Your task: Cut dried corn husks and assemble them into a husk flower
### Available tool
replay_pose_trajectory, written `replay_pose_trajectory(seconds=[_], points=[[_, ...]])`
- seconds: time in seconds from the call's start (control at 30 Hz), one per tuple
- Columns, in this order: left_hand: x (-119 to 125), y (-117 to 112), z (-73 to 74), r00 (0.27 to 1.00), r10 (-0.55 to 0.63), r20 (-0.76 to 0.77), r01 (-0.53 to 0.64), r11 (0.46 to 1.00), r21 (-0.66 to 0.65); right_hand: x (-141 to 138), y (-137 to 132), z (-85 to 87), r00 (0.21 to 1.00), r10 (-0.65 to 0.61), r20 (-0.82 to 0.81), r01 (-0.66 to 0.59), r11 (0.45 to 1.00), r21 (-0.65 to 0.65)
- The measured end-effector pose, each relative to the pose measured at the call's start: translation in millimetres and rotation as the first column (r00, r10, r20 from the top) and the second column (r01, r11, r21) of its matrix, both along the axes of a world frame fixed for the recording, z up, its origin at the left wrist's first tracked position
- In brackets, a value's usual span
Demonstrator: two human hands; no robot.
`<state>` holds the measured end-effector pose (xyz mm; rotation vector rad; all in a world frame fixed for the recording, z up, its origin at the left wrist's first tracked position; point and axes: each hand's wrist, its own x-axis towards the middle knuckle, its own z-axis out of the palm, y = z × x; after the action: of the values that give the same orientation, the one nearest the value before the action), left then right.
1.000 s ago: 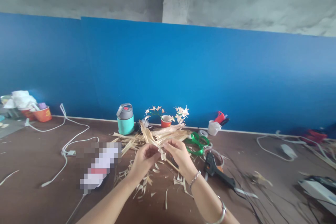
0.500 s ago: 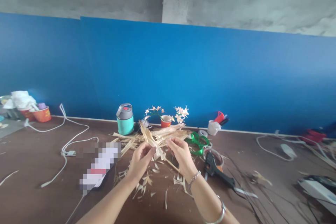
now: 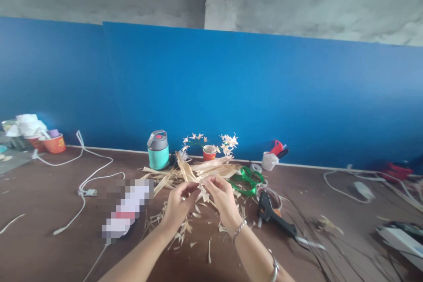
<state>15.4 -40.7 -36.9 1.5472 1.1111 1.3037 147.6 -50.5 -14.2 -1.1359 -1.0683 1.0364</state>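
So the fingers of both hands are pinched narrow right now: the left hand (image 3: 180,203) and the right hand (image 3: 223,198) have their tips nearly together on a pale papery strip of dried husk (image 3: 205,195). Can't make out exactly which fingertip presses where, it's too small. Half a second ago the hands were a bit further apart with the strip spread more openly between them; now the right has closed in beside the left, so I'd say this is close two-handed fiddling on one small spot.

Landmark time: the small red paper cup with a white inside (image 3: 209,155). The strip hangs in front of it, on the near side. Between the two sits a heap of tan dried husk leaves (image 3: 216,168), and curly cream-coloured scraps (image 3: 181,230) litter the brown table (image 3: 39,198) nearer than that. White star-shaped flowers on thin stems (image 3: 228,142) fan out both sides of the cup.

Left of the cup stands a turquoise flask with a grey handled lid (image 3: 158,155). Right of it and nearer, there's a loop of shiny green ribbon (image 3: 248,181), then a black glue gun (image 3: 277,219) nearer again.
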Motion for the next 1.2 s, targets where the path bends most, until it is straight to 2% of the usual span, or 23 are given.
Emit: replay_pose_trajectory(seconds=[0.43,0.77,1.2], points=[[0.5,0.5,-3.5,1.0,0.005,0.012,-0.005,1.0,0.019,-1.6,-0.7,0.3,0.998,-0.022,0.063,0.021,1.0,0.02],[1.5,-0.5,1.2,0.999,-0.022,0.031,0.023,0.999,-0.045,-0.4,-1.7,2.5,0.995,-0.025,0.094,0.024,1.0,0.02],[1.5,-0.1,0.4,0.99,-0.082,0.113,0.093,0.991,-0.092,0.3,-1.1,4.8,0.995,-0.02,0.095,0.019,1.0,0.011]])
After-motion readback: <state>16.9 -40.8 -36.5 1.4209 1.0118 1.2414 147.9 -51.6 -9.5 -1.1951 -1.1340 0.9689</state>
